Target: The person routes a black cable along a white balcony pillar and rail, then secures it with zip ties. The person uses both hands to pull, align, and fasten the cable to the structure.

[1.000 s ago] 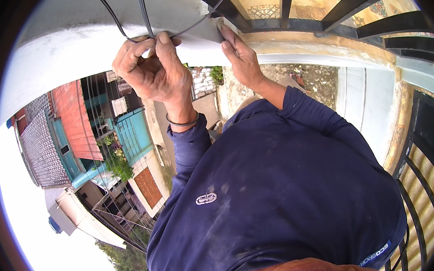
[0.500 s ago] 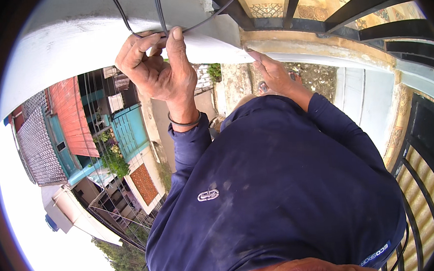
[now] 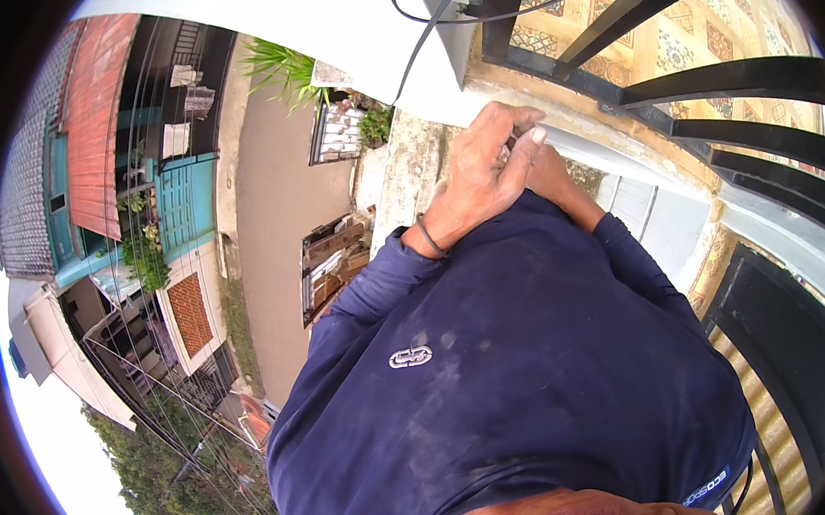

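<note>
My left hand [image 3: 489,160] is in front of my chest, its fingers curled and its thumb bent in near the index fingertip. What the fingers hold, if anything, cannot be made out. My right hand [image 3: 550,172] lies just behind and below it, mostly covered, with its fingers hidden. Above both hands, a dark cable [image 3: 430,35] hangs in front of the white wall, apart from my left hand. A second thin cable [image 3: 549,10] loops from there toward the black railing.
Black metal railing bars [image 3: 643,22] stand at the upper right over a patterned tile floor [image 3: 596,19]. A white wall ledge [image 3: 364,36] runs along the top. Far below on the left are houses with a red metal roof [image 3: 102,124] and several overhead wires [image 3: 109,348].
My left hand has let go of the cables and moved right and down, in front of my right hand. The view has shifted, showing more of the houses and less of the white wall.
</note>
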Demonstrator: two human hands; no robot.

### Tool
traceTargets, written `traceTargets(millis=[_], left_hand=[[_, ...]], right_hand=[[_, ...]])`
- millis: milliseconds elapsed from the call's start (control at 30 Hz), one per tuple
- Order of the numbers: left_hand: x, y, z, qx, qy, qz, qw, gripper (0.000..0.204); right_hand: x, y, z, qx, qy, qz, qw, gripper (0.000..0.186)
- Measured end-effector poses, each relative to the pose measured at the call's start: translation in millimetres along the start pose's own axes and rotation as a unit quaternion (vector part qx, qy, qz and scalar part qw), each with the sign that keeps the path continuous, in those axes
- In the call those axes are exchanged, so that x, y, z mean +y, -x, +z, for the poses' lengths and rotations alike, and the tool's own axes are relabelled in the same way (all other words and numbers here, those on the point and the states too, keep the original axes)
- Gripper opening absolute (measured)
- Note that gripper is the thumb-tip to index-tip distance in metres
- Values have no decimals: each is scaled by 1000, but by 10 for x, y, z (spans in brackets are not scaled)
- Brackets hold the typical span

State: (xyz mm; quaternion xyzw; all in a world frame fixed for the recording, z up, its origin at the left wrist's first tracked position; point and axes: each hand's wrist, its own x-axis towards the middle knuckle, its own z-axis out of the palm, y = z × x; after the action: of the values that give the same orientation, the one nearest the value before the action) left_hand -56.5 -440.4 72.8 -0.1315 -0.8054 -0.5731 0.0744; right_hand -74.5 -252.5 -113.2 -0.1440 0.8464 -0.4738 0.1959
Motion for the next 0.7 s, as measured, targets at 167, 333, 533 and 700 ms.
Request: traceTargets(millis=[167, 333, 533, 700], left_hand=[[-547, -352, 519, 229, 39, -116, 966, 94], [-549, -878, 572, 280, 219, 8, 934, 91], [-489, -1050, 553, 317, 342, 10, 885, 42], [-791, -910, 588, 299, 230, -9, 926, 47]], right_hand=[[-45, 68, -142, -92, 66, -8, 994, 42], [-132, 117, -339, -151, 147, -28, 977, 40], [22, 206, -538, -137, 158, -43, 977, 39], [118, 252, -692, -126, 100, -28, 987, 42]])
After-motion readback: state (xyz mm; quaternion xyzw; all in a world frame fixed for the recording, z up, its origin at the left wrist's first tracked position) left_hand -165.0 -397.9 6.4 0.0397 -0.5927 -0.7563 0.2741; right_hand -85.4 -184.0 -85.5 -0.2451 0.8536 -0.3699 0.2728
